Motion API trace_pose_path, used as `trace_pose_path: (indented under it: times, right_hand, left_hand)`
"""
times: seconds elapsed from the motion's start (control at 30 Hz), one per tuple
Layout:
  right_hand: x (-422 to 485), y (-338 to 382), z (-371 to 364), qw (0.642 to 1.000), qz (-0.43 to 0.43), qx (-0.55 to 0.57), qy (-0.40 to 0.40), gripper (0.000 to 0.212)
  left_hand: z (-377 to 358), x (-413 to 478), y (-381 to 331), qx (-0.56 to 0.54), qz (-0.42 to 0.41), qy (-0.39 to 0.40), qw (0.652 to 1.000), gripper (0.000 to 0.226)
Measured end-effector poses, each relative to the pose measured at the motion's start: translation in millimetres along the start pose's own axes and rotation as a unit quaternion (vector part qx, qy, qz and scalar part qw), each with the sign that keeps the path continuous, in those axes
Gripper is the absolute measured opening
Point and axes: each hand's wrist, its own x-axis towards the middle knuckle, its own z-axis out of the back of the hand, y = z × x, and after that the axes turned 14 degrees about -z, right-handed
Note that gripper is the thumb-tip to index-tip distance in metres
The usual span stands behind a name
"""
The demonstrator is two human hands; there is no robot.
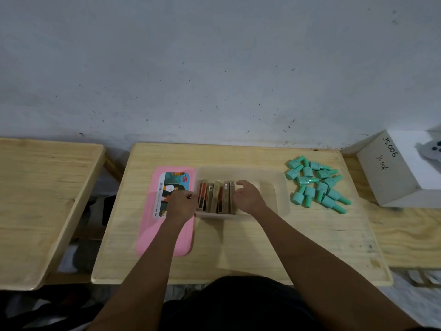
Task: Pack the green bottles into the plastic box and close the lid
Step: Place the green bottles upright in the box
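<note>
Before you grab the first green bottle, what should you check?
1. Lid off the box: ok, it lies left of it.
2. Room in the box: ok, its right part is bare.
3. Packs out of the way: ok, they stand at the left end.
4. Bottles near: ok, piled right of the box.
5. Right hand free: ok, fingers only touch the packs.
6. Left hand free: cannot tell, its grip is hidden.
</note>
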Motion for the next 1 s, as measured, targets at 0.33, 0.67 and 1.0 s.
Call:
trace_pose_path:
  times: [0.33, 0.67, 1.0]
  right_hand:
    - [-32, -70, 75, 0.926, 0.132, -0.179, -0.305, 0.034]
    - [-25, -143, 129, 0.987, 0.000, 0.029, -0.159, 0.028]
    - [22, -166, 162, 0.982, -0.112, -0.028, -0.148, 0.028]
  left_hand:
    - [-21, 3, -32, 0.073, -0.093, -0.162, 0.980, 0.039]
    - [-122, 5, -122, 0.084, -0.425, 0.077, 0.898, 0.023]
    - [-210, 49, -186, 0.392, -0.389, 0.190, 0.812, 0.022]
